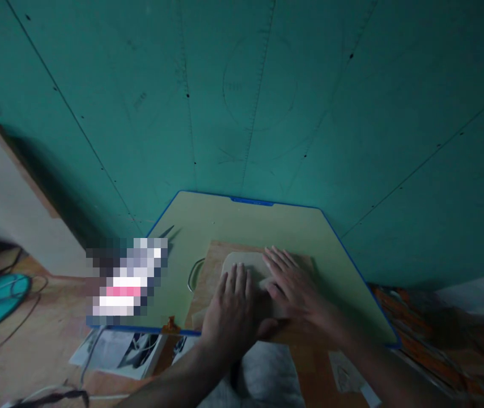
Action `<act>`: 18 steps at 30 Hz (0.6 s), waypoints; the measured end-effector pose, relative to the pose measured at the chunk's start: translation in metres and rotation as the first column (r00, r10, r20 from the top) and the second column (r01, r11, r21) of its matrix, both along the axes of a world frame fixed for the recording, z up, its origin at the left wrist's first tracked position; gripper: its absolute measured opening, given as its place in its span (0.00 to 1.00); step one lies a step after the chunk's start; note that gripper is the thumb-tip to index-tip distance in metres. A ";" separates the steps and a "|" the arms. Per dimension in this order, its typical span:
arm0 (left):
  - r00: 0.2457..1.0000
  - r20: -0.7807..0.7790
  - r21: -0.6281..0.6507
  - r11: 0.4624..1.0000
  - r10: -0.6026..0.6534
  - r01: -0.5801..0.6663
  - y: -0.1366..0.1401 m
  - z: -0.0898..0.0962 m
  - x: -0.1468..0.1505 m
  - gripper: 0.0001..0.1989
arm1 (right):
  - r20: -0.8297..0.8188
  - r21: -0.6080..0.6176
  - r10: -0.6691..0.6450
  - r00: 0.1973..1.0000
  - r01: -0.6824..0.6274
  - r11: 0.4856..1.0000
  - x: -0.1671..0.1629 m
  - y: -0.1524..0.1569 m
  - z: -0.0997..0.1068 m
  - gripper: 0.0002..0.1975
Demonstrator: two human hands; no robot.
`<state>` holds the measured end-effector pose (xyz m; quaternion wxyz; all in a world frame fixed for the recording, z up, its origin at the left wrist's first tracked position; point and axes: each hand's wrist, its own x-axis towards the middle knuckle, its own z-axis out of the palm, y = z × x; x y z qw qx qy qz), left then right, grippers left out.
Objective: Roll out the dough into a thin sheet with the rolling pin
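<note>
A pale, flat, round-cornered sheet lies on a wooden board; its material is unclear. My left hand rests flat on the sheet's left side, fingers stretched forward. Across the sheet's right edge lies my right hand, its fingers extended and slanting left. Close to its thumb shows a small pale strip, partly covered by the hand. The palms hide the near part of the sheet.
Under the board is a pale lap table with blue edging and a metal handle. A pixelated device and a pointed tool lie on its left. An orange clip grips the front edge. Behind rises a green wall.
</note>
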<state>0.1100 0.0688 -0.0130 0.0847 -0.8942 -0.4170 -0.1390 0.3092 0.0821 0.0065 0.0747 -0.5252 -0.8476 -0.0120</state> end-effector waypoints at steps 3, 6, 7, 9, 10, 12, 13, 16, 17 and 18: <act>0.999 0.020 0.022 0.998 -0.050 0.050 0.016 0.003 -0.008 0.47 | -0.019 -0.052 0.034 0.999 -0.035 0.998 -0.003 0.019 0.005 0.32; 0.997 0.037 0.045 0.997 -0.061 0.059 0.034 0.005 -0.015 0.43 | -0.024 -0.072 0.053 0.998 -0.055 0.996 -0.006 0.041 0.007 0.31; 0.998 0.038 0.040 0.998 -0.058 0.057 0.039 0.006 -0.017 0.42 | -0.023 -0.076 0.051 0.998 -0.053 0.996 -0.008 0.047 0.007 0.31; 0.998 0.036 0.023 0.998 -0.057 0.056 0.047 0.007 -0.019 0.39 | -0.024 -0.076 0.039 0.999 -0.040 0.996 -0.011 0.057 0.005 0.30; 0.997 0.033 0.018 0.998 -0.065 0.064 0.049 0.007 -0.020 0.38 | -0.027 -0.071 0.029 0.999 -0.031 0.997 -0.012 0.059 0.005 0.29; 0.996 0.027 0.034 0.996 -0.086 0.085 0.046 0.007 -0.019 0.37 | -0.037 -0.048 0.012 0.999 -0.014 0.999 -0.013 0.055 0.003 0.28; 0.995 0.023 0.045 0.995 -0.095 0.093 0.042 0.007 -0.019 0.37 | -0.044 -0.032 0.004 0.999 -0.006 0.999 -0.013 0.049 0.001 0.28; 0.992 0.025 0.059 0.991 -0.120 0.118 0.022 0.006 -0.015 0.40 | -0.069 0.013 -0.010 0.998 0.011 1.000 -0.010 0.019 -0.003 0.28; 0.992 0.036 0.052 0.991 -0.122 0.120 0.015 0.007 -0.014 0.41 | -0.074 0.030 -0.010 0.997 0.012 0.999 -0.008 0.007 -0.005 0.29; 0.992 0.048 0.038 0.992 -0.120 0.118 0.009 0.007 -0.013 0.42 | -0.077 0.048 -0.006 0.997 0.009 0.999 -0.006 -0.005 -0.007 0.29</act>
